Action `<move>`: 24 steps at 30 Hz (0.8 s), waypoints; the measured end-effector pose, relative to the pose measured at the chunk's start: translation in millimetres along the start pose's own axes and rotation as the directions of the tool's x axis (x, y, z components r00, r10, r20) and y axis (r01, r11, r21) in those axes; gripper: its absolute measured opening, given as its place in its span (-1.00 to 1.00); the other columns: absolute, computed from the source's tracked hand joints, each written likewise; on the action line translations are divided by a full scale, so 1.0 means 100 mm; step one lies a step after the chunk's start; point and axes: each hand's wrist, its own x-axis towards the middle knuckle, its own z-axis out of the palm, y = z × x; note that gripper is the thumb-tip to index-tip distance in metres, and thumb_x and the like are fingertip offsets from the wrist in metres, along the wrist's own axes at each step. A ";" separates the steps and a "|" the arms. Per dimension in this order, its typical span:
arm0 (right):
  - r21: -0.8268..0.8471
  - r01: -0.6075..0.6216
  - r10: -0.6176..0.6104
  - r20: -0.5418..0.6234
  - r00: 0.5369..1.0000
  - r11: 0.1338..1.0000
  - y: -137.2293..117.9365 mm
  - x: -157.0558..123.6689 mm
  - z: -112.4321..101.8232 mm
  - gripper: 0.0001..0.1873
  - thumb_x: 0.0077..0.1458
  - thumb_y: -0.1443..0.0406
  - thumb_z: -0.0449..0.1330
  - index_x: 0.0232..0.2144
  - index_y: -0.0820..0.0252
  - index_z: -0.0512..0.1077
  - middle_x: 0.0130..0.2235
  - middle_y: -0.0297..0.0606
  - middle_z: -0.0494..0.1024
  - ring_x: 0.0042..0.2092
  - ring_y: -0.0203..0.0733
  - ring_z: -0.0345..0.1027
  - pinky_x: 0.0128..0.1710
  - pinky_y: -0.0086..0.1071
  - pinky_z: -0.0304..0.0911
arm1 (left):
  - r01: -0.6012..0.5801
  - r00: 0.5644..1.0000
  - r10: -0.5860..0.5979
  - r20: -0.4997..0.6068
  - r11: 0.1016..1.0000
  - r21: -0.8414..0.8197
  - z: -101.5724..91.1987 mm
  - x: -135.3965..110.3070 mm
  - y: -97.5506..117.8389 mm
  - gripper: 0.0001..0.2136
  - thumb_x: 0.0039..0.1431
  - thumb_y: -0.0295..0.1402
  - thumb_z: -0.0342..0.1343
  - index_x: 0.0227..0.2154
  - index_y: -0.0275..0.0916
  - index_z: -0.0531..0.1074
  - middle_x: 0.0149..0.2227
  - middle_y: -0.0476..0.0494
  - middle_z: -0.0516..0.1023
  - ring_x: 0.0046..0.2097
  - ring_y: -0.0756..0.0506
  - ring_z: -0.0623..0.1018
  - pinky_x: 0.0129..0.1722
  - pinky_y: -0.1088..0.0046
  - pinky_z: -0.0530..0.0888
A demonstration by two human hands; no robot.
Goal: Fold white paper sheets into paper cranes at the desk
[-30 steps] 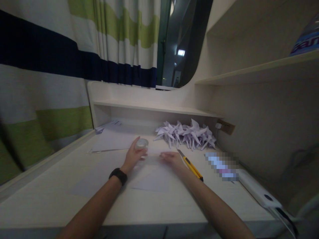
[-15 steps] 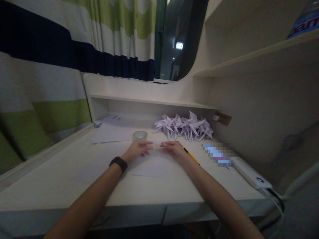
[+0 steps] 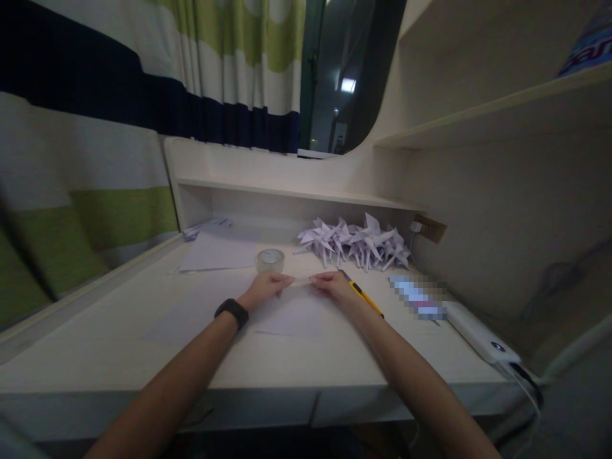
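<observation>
Head view: both hands meet over the middle of the tabletop point(image 3: 119, 363), well back from its front edge. Left hand point(image 3: 266, 285) has its thumb and fingers pinched together on one end of a thin pale strip point(image 3: 301, 281); right hand point(image 3: 332, 285) pinches the other end the same way, so the strip runs level across the small gap between the fingertips. Whether it is paper or tape, I cannot tell. Below the hands a sheet point(image 3: 291, 320) lies flat, one side toward the front edge, and another sheet lies to its left, nearer the left edge. A black watch point(image 3: 232, 312) is on the left wrist.

Tape point(image 3: 270, 259), a clear roll, rests on its side just beyond the left hand, toward the back edge. A yellow knife point(image 3: 366, 299) lies just beside the right hand, slanting toward the front right corner. White pinwheels point(image 3: 356, 242) are heaped along the back edge near the back right corner; a stack of paper point(image 3: 220, 248) sits near the back left corner. Toward the right edge lie a pixelated thing point(image 3: 417, 297) and, touching it or nearly so, a white box point(image 3: 478, 333) with cables
</observation>
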 end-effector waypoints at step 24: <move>-0.847 0.439 -0.523 0.239 0.818 0.299 -0.09 -0.07 0.07 -0.83 0.02 0.42 0.22 -0.37 0.13 0.61 -0.34 -0.25 0.62 -0.28 -0.21 0.42 -0.19 -0.41 0.19 | -0.289 0.881 0.446 -0.161 0.775 0.562 -0.05 0.04 -0.11 -0.92 0.04 -0.29 0.25 -0.48 -0.13 0.61 0.00 -0.15 0.50 0.02 -0.21 0.41 0.03 0.16 0.29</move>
